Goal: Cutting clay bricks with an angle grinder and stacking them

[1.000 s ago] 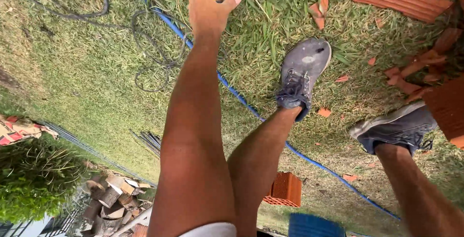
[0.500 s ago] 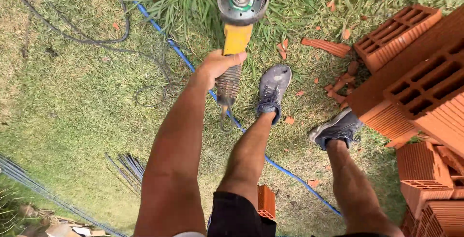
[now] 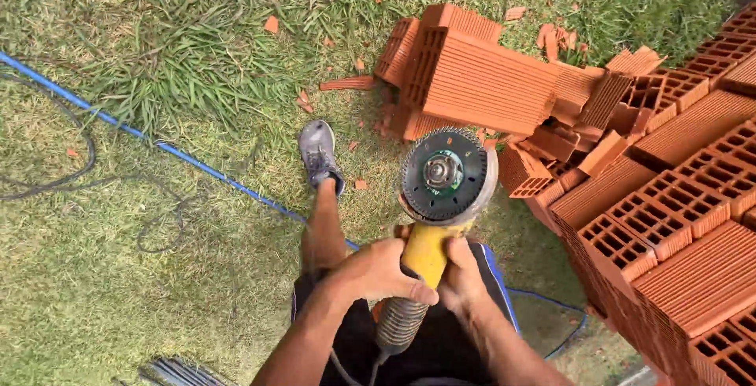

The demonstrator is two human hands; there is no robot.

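Both of my hands grip a yellow angle grinder [image 3: 429, 254] in front of my body. My left hand [image 3: 379, 272] wraps the yellow body from the left. On the other side, my right hand [image 3: 461, 276] clasps it. The tool's grey ribbed rear handle [image 3: 400, 321] points down toward me. Its round cutting disc [image 3: 444, 173] with a grey guard faces up at the camera. A stack of red hollow clay bricks [image 3: 661, 213] stands just right of the disc. My left leg and grey shoe [image 3: 318, 152] rest on the grass beyond.
More hollow bricks and broken pieces [image 3: 472, 71] lie piled ahead on the grass [image 3: 157, 220]. A blue hose [image 3: 189, 161] crosses the lawn from the left toward my legs. A thin black cable [image 3: 79, 165] loops at the left. Brick shards [image 3: 303, 101] are scattered about.
The view swung toward the brick pile. The grinder came in close to my body, and my right hand joined my left hand on it.
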